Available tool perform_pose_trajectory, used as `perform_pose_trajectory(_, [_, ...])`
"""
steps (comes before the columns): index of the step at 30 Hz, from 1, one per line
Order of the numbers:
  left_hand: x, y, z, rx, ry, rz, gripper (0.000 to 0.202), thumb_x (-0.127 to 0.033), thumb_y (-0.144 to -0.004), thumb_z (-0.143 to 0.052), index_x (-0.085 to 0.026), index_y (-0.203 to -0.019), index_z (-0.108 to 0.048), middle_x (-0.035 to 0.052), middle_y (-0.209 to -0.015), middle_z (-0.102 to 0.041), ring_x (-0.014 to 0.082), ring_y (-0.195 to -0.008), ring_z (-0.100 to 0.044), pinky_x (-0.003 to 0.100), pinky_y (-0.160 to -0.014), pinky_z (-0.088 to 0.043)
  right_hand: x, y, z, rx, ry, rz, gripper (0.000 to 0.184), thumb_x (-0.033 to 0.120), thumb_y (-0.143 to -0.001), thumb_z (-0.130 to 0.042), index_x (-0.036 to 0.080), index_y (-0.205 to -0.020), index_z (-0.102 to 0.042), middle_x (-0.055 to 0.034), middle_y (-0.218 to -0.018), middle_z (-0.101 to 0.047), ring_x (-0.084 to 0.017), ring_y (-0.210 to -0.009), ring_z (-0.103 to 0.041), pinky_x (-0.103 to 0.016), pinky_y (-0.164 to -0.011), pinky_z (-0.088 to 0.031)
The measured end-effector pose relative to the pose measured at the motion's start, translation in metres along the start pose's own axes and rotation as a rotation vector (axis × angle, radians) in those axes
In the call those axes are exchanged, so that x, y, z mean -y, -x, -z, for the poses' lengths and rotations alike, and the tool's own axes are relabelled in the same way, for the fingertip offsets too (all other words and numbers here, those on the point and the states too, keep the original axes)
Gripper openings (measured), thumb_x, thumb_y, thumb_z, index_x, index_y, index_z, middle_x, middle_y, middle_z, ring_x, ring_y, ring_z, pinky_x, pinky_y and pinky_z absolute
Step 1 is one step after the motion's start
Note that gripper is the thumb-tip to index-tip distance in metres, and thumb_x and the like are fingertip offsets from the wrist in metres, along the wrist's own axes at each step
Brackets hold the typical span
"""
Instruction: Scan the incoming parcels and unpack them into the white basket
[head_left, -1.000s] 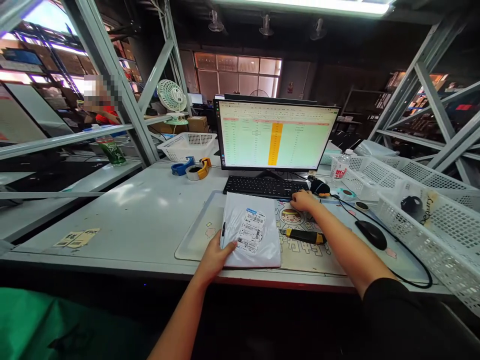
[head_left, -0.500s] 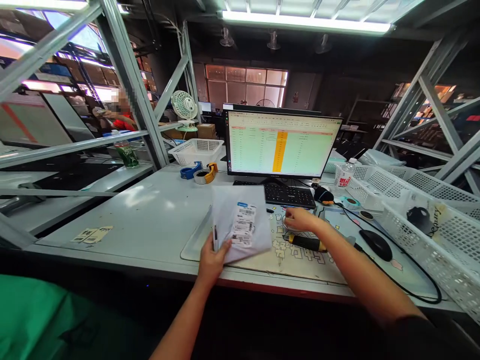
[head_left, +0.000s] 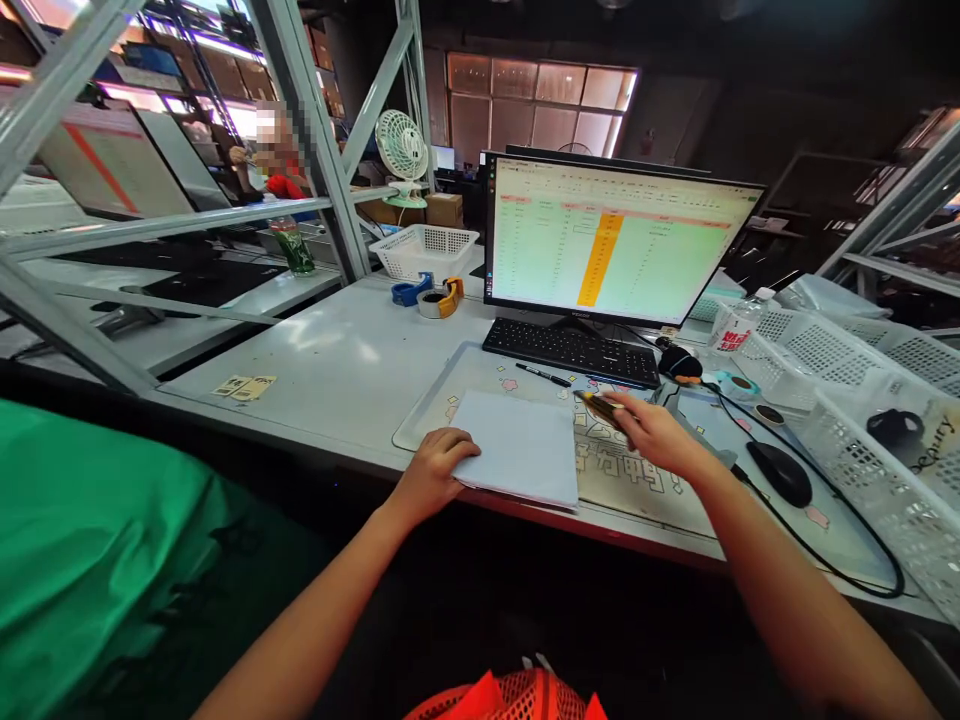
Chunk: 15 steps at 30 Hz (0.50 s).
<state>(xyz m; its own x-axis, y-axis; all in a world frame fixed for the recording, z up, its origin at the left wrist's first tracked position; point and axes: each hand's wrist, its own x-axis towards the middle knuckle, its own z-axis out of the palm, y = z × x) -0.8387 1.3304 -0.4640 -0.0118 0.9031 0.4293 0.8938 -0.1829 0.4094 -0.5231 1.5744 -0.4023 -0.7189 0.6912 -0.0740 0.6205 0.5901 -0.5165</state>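
Observation:
A white mailing bag (head_left: pixel 517 447) lies flat on the desk mat at the front edge, with its blank face up and no label showing. My left hand (head_left: pixel 441 462) grips its left edge, fingers closed and thumb on top. In my right hand (head_left: pixel 651 430) is a yellow and black utility knife (head_left: pixel 600 407), held just above the mat to the right of the bag, its tip pointing left. A black marker pen (head_left: pixel 543 375) lies on the mat behind the bag.
Behind the mat stand a keyboard (head_left: pixel 570 350) and a monitor (head_left: pixel 615 235). Tape dispensers (head_left: pixel 439 298) and a white basket (head_left: pixel 426 250) sit at the back left. White baskets (head_left: pixel 885 440), a mouse (head_left: pixel 778 474) and a cable are on the right. A green sack (head_left: pixel 97 540) is at the lower left.
The mailing bag, held up with its label showing, has been turned over and laid down. My right hand has picked up the utility knife from the mat. The view has shifted.

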Motion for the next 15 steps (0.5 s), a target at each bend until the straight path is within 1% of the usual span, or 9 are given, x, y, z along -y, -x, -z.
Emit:
perform_pose_trajectory(1, [0.000,0.002,-0.003,-0.036,-0.002,0.001,0.034,-0.005,-0.081,-0.060,-0.020,-0.106,-0.076,0.0103,-0.109,-0.073,0.0273,-0.107,-0.067,0.043,-0.097,-0.051,0.023,-0.013,-0.001,0.042,0.003,0.064,0.051,0.035,-0.107,-0.035,0.022,-0.152,-0.057,-0.0093,-0.108,-0.077,-0.026,-0.102,-0.071,-0.039,-0.096,-0.055])
perform_pose_trajectory(2, [0.001,0.004,-0.005,-0.062,-0.006,-0.002,0.034,-0.004,-0.080,-0.059,-0.020,-0.104,-0.076,0.0096,-0.105,-0.071,0.0263,-0.104,-0.066,0.042,-0.095,-0.051,0.046,-0.026,-0.004,0.070,0.014,0.142,0.048,0.035,-0.107,-0.038,0.022,-0.149,-0.060,-0.0089,-0.111,-0.077,-0.026,-0.105,-0.070,-0.038,-0.098,-0.054])
perform_pose_trajectory(5, [0.001,0.008,-0.006,-0.074,-0.023,-0.014,0.035,-0.002,-0.079,-0.058,-0.020,-0.103,-0.077,0.0087,-0.101,-0.069,0.0250,-0.100,-0.063,0.040,-0.091,-0.050,0.103,-0.055,-0.024,0.107,0.012,0.292,0.045,0.044,-0.108,-0.046,0.021,-0.143,-0.064,-0.0075,-0.121,-0.075,-0.026,-0.113,-0.067,-0.041,-0.106,-0.051])
perform_pose_trajectory(7, [0.000,0.008,-0.005,-0.051,-0.036,-0.001,0.035,-0.002,-0.079,-0.059,-0.020,-0.104,-0.077,0.0086,-0.101,-0.069,0.0246,-0.099,-0.063,0.039,-0.090,-0.049,0.125,-0.063,-0.039,0.123,-0.002,0.328,0.050,0.053,-0.107,-0.052,0.019,-0.141,-0.063,-0.0089,-0.128,-0.072,-0.026,-0.116,-0.067,-0.047,-0.109,-0.050])
perform_pose_trajectory(8, [-0.001,0.009,-0.005,-0.040,-0.042,0.010,0.035,-0.002,-0.079,-0.059,-0.020,-0.104,-0.077,0.0086,-0.101,-0.069,0.0245,-0.098,-0.063,0.039,-0.090,-0.049,0.130,-0.062,-0.044,0.133,-0.004,0.339,0.053,0.057,-0.105,-0.054,0.018,-0.140,-0.063,-0.0103,-0.132,-0.070,-0.026,-0.117,-0.067,-0.050,-0.110,-0.049])
perform_pose_trajectory(9, [-0.001,0.009,-0.005,-0.033,-0.045,0.018,0.035,-0.003,-0.080,-0.059,-0.020,-0.104,-0.077,0.0085,-0.100,-0.068,0.0244,-0.098,-0.063,0.039,-0.089,-0.048,0.132,-0.059,-0.047,0.146,-0.002,0.345,0.054,0.060,-0.104,-0.055,0.019,-0.139,-0.064,-0.0116,-0.136,-0.068,-0.026,-0.119,-0.066,-0.052,-0.111,-0.049])
perform_pose_trajectory(11, [-0.001,0.009,-0.005,-0.021,-0.046,0.026,0.032,-0.004,-0.082,-0.060,-0.020,-0.104,-0.077,0.0085,-0.099,-0.068,0.0244,-0.097,-0.063,0.039,-0.088,-0.048,0.125,-0.044,-0.046,0.175,0.009,0.340,0.053,0.061,-0.103,-0.055,0.022,-0.139,-0.066,-0.0116,-0.140,-0.067,-0.027,-0.125,-0.064,-0.051,-0.114,-0.047])
perform_pose_trajectory(13, [0.000,0.009,-0.006,-0.016,-0.051,0.026,0.028,-0.005,-0.084,-0.061,-0.019,-0.103,-0.077,0.0085,-0.098,-0.068,0.0243,-0.095,-0.062,0.038,-0.087,-0.048,0.106,-0.020,-0.034,0.205,0.027,0.318,0.049,0.057,-0.105,-0.052,0.027,-0.139,-0.068,-0.0086,-0.138,-0.070,-0.028,-0.126,-0.064,-0.047,-0.115,-0.047])
perform_pose_trajectory(15, [-0.002,0.007,-0.005,0.002,-0.076,0.032,0.027,-0.005,-0.083,-0.063,-0.019,-0.102,-0.076,0.0086,-0.098,-0.068,0.0244,-0.094,-0.062,0.038,-0.086,-0.047,0.076,0.011,-0.016,0.240,0.048,0.282,0.045,0.049,-0.105,-0.047,0.030,-0.136,-0.072,-0.0055,-0.130,-0.075,-0.029,-0.120,-0.069,-0.044,-0.110,-0.051])
